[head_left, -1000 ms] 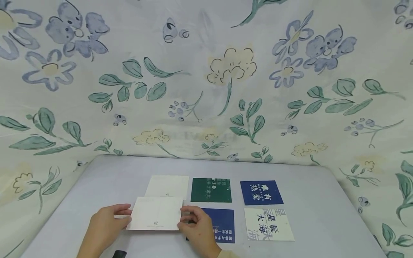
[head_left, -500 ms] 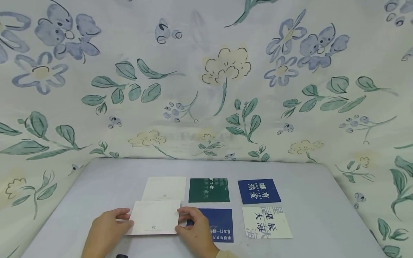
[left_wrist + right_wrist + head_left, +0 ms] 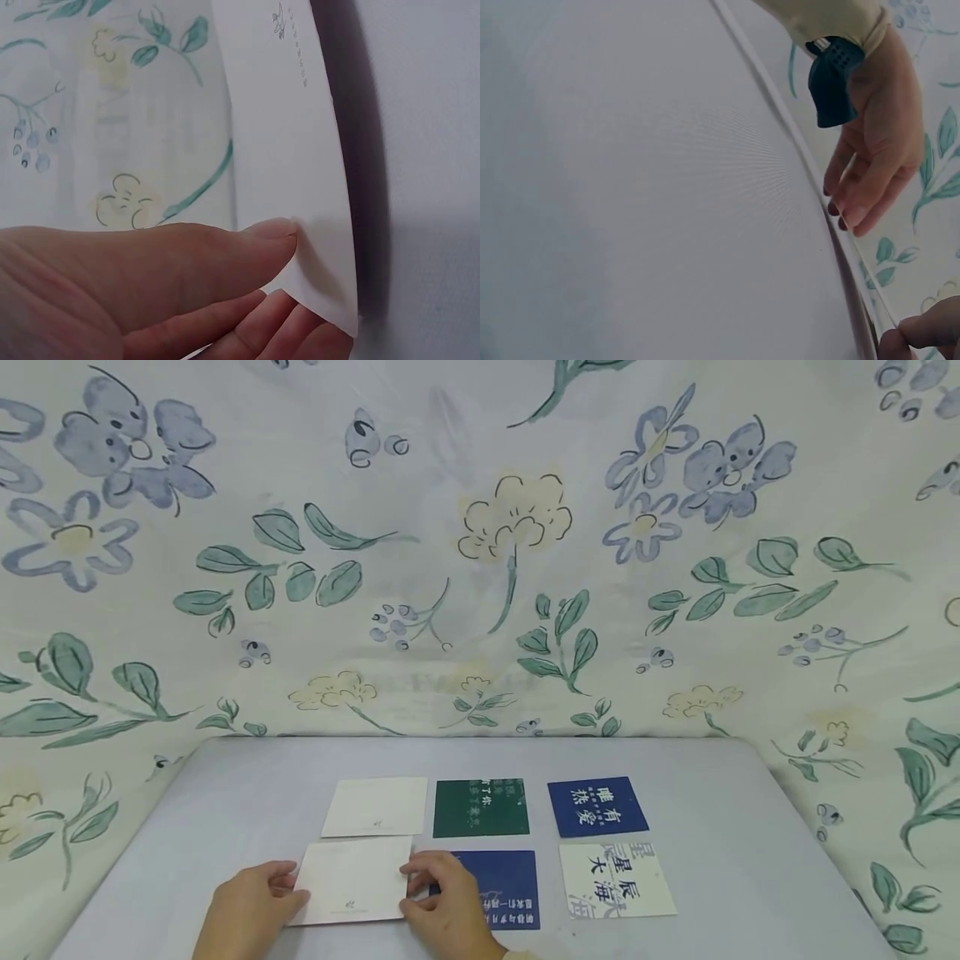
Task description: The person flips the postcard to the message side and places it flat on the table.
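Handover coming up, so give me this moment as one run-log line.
left grip: pinches near white card, left side | right grip: pinches same card, right side | second white card: beyond it, unheld

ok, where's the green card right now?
In the head view, the green card lies on the table in the far row, between a white card on its left and a blue card on its right, beyond the right hand.
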`<state>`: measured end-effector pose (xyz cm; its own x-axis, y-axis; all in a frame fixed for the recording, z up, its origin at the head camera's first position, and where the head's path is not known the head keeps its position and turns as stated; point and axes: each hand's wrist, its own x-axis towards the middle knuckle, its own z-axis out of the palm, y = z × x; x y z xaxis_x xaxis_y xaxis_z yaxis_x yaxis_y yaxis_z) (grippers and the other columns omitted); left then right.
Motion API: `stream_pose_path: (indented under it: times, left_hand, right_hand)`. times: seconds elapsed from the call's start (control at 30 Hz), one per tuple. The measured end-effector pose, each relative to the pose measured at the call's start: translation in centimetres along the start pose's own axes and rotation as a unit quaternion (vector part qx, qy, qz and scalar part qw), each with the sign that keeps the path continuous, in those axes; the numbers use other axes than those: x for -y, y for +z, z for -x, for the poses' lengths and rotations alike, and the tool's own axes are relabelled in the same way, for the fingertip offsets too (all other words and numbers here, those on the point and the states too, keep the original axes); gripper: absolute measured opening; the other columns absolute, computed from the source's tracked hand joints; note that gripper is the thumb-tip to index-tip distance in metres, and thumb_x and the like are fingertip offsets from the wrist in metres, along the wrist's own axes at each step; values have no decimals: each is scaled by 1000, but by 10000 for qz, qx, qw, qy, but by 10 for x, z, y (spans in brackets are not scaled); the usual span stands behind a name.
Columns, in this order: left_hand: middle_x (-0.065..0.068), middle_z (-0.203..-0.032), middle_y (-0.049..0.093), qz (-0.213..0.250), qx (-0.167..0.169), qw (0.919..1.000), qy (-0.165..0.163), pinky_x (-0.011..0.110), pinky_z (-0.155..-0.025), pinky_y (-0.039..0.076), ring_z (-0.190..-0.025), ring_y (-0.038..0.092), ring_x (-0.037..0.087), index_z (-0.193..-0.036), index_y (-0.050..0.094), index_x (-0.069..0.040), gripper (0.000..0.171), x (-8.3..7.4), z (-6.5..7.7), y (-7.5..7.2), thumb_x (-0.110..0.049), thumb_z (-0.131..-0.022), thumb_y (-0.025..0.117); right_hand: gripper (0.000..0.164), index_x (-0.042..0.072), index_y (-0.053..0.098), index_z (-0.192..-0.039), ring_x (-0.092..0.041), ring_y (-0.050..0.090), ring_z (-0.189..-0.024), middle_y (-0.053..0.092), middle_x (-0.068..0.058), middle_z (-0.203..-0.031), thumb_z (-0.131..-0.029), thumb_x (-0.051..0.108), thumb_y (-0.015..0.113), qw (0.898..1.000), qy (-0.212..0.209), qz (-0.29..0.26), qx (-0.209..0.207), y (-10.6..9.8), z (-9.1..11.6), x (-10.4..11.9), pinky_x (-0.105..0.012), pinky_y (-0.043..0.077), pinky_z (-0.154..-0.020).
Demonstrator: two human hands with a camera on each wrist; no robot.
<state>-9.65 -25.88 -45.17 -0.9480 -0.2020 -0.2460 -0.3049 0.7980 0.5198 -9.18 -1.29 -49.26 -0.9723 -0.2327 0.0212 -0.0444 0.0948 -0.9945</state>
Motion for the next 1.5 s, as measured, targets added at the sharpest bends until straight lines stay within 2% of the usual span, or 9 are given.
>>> stream_pose_path:
  times: [0.13,0.37,0.6,0.73,0.83,1.03,1.27,1.4,1.5]
  left_hand:
    - [10,-88,71,-45,11,9999,-90,51,-79,54,-82,66,25,-119,61,16,53,-1,0,3,-15,-81,80]
    - [9,-86,69,-152,40,9997,-165,50,-79,55,-78,64,22,-118,60,17,53,-2,-1,7,-14,-81,81]
    - [9,-86,70,-251,-82,9996,-64,50,-80,54,-79,65,23,-117,60,18,53,-1,0,9,-12,-79,82]
    - [10,-87,69,-297,-118,9995,-35,48,-78,55,-79,64,22,-118,59,18,54,-2,0,10,-11,-79,81]
    - [10,-88,69,-339,-121,9993,-21,48,-78,55,-80,65,22,-118,59,19,54,-4,0,10,-11,-79,81]
    - [12,-88,68,-338,-71,9994,-102,48,-77,55,-79,64,22,-120,58,19,54,-8,3,7,-11,-80,80]
    - [19,-96,70,-413,-325,9985,132,52,-78,53,-83,65,26,-123,60,14,52,-14,6,3,-15,-83,78]
    - [21,-101,70,-185,-465,9985,215,53,-80,52,-87,67,31,-124,61,12,49,-19,9,4,-17,-86,76]
    - [19,-103,72,9,-610,9972,433,53,-82,52,-90,68,31,-123,63,9,47,-23,14,6,-19,-88,74]
  right_hand:
    - [32,10,72,-106,-2,60,-87,60,5,-116,-80,-7,76,9998,98,145,59,0,0,-2,-16,56,-71]
    - [31,9,73,-106,-1,58,-81,60,9,-90,-79,-7,73,9987,114,490,64,-1,0,-4,-16,55,-69]
    - [28,9,73,-105,-2,54,-67,63,11,-80,-80,-3,72,9969,242,754,13,-1,1,0,-19,48,-61]
    - [26,9,74,-104,-2,53,-65,64,10,-77,-80,-2,73,9965,279,794,-10,0,2,2,-19,46,-59]
    - [26,9,74,-103,-1,55,-68,66,10,-79,-80,-3,73,9965,224,804,-74,-1,2,3,-19,47,-60]
    - [27,11,75,-102,1,59,-81,70,9,-93,-79,-3,75,9964,21,819,-236,-2,1,10,-19,51,-66]
    - [26,10,74,-104,2,62,-84,70,10,-101,-81,-3,75,9962,-177,820,-232,-6,1,23,-18,54,-69]
    - [26,9,73,-108,0,62,-84,70,7,-103,-84,0,75,9962,-280,805,-175,-13,4,30,-16,54,-70]
    - [26,8,72,-111,-3,63,-87,69,0,-103,-86,1,75,9955,-458,816,-130,-22,6,33,-18,55,-72]
